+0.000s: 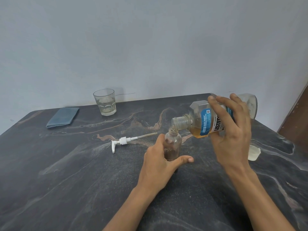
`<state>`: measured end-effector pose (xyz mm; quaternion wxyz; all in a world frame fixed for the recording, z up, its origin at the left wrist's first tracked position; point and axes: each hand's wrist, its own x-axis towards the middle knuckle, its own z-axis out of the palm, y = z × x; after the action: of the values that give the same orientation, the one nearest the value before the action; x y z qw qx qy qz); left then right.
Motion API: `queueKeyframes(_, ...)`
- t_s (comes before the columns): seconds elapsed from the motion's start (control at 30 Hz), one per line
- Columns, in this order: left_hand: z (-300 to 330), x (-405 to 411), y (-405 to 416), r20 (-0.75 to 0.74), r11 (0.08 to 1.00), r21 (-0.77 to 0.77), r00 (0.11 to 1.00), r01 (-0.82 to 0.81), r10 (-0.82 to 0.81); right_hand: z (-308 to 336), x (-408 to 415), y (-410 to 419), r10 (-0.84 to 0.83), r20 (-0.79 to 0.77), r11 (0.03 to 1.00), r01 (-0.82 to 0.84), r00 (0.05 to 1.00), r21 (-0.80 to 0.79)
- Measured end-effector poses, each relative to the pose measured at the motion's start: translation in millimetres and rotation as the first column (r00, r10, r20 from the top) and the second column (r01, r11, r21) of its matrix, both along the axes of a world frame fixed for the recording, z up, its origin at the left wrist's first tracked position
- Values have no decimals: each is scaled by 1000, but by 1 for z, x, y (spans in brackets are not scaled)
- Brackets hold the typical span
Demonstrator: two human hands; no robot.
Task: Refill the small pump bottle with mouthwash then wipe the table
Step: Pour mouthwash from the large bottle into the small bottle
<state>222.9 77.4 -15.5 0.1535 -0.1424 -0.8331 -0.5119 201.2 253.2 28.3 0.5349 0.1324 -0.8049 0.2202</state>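
Note:
A small clear bottle [173, 140] stands upright on the dark marbled table [83, 172], its neck open. My left hand [160, 164] grips its lower body, thumb stretched to the right. My right hand [231, 130] holds a large mouthwash bottle [200, 120] with a blue label, tipped to the left. Its open mouth sits just above the small bottle's neck, and amber liquid pools in its lower side. The white pump head [123, 141] with its dip tube lies on the table to the left.
A folded blue cloth [63, 116] lies at the back left. A clear glass tumbler [105, 102] stands near the wall. A white cap [254, 152] lies right of my right hand. A brown door edge [298, 117] borders the table's right side.

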Motion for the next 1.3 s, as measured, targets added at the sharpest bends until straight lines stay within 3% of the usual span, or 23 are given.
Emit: queueKeyframes(1.3,-2,-2,0,2,1000,6,1000,10,-10,1,1,1,-19,-9,1000,19,1000,5)
